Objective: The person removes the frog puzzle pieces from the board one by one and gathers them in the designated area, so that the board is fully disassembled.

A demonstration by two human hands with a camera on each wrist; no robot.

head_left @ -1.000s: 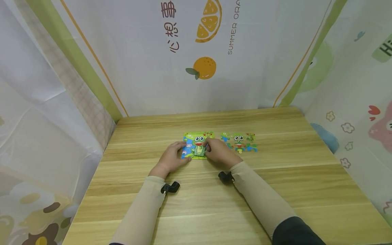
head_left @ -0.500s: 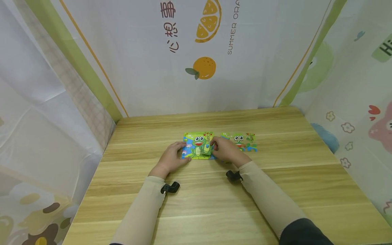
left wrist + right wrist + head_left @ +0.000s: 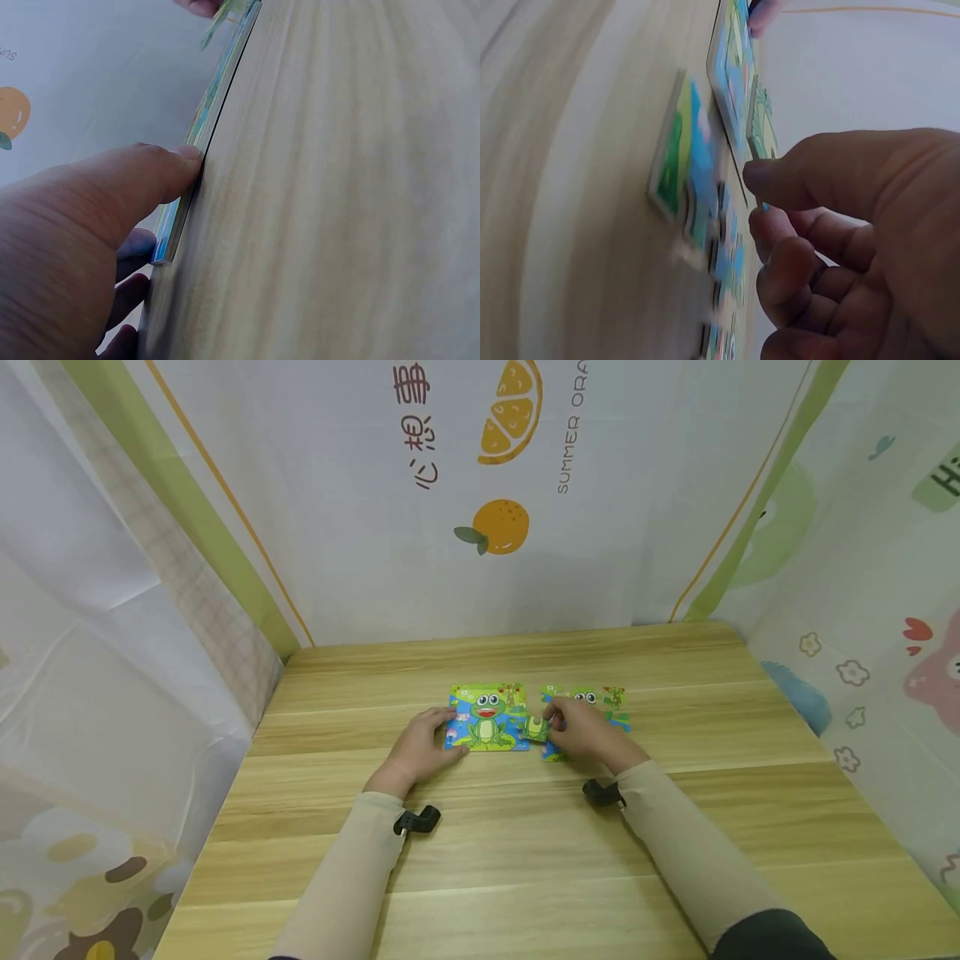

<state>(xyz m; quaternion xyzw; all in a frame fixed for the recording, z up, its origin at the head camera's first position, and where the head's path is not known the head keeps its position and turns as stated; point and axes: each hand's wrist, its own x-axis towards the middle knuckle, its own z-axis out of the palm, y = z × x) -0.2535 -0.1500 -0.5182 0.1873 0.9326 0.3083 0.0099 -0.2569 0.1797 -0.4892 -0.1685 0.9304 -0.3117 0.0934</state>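
Observation:
A frog jigsaw puzzle board (image 3: pixel 486 714) lies flat on the table, showing a green frog on blue. My left hand (image 3: pixel 417 750) holds it at the lower left corner, the thumb (image 3: pixel 161 174) against its near edge and the fingers at its left side. Between thumb and fingertips my right hand (image 3: pixel 587 732) pinches a green puzzle piece (image 3: pixel 535 728) with a pale belly print. That piece is raised and tilted, just past the board's right edge. Under and behind the right hand lie loose puzzle pieces (image 3: pixel 613 696), partly hidden.
The wooden table (image 3: pixel 480 860) reaches back to a white printed curtain (image 3: pixel 360 543). More cloth hangs at the left and right sides. A corner puzzle piece (image 3: pixel 682 150) lies on the table beneath the right hand.
My right hand has moved right, carrying the green puzzle piece from above the board to beyond its right edge. The left hand and the board have stayed where they were.

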